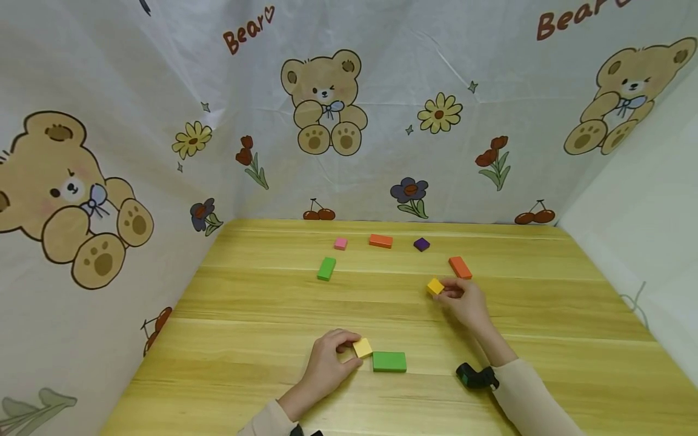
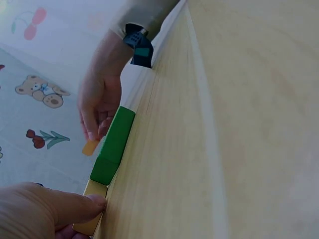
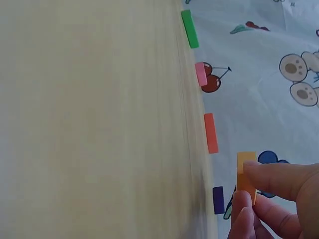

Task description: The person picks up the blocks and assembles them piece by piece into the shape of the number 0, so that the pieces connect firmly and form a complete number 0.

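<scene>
"Head view: what has the left hand [image 1: 327, 360] got in its grip?"

"It pinches a pale yellow, flat, square block [image 1: 362, 348] of a material I can't tell, low over the wood-grain bench [image 1: 251, 309]. One corner sits right by the left end of a bright green rectangular block [image 1: 389, 361]."

"And the right hand [image 1: 465, 303]?"

"Its grip is grasping too: a deeper yellow, flat, square block [image 1: 434, 286], which the right wrist view shows raised off the bench. Just beyond that hand lies an orange-red rectangular block [image 1: 460, 267]."

"What's farther back?"

"A darker-edged green rectangular block [image 1: 326, 269] on the left, then a small pink block [image 1: 340, 243], a long orange-red block [image 1: 380, 241] and a dark purple block [image 1: 422, 244], all apart. Behind them hangs a white cloth [image 1: 382, 121] printed with bears and flowers"
</scene>
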Motion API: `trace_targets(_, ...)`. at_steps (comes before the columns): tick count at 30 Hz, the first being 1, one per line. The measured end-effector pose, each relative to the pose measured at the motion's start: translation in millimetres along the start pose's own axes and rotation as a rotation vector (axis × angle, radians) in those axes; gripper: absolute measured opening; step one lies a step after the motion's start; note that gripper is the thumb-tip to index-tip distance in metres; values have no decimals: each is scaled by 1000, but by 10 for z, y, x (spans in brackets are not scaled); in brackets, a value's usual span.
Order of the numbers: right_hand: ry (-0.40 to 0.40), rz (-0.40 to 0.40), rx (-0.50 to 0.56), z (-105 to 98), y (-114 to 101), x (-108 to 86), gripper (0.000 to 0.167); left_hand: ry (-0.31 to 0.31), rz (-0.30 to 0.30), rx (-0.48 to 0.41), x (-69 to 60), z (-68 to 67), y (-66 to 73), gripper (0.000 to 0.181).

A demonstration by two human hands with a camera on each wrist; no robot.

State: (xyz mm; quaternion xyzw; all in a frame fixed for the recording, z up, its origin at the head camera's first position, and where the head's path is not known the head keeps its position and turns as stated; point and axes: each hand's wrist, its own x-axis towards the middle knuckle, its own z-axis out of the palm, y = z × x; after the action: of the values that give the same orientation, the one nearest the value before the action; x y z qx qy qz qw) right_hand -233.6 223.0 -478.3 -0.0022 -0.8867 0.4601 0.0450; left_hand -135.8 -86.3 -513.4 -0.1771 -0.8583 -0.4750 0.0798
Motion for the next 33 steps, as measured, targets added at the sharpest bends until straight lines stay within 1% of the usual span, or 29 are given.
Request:
trace_targets(4, -25, -20, 13, -28, -12, -160, 37, 0, 1, 1, 2, 2, 3, 36)
trace_targets(10, -65, -22, 50, -47, -84, -396, 37, -2, -6, 3, 13, -10, 17, 36)
trace_targets(13, -72, -26, 58, -34, -120, -500, 36, -4, -11, 2, 17, -18, 27, 36)
trace_targets(19, -118, -11, 80, 26, -156, -691, 35, -6, -11, 2, 14, -21, 38, 35)
trace_targets(25, -201, -11, 110, 87, -182, -822, 36, 11, 0, 8, 9, -13, 32, 36)
trace_targets(28, -237, -1, 111, 113, -189, -859, 35, 12, 2, 10, 7, -8, 24, 36)
trace_targets(33, -288, -20, 125, 129, -197, -902, 34, 6, 0, 7, 2, -3, 14, 36)
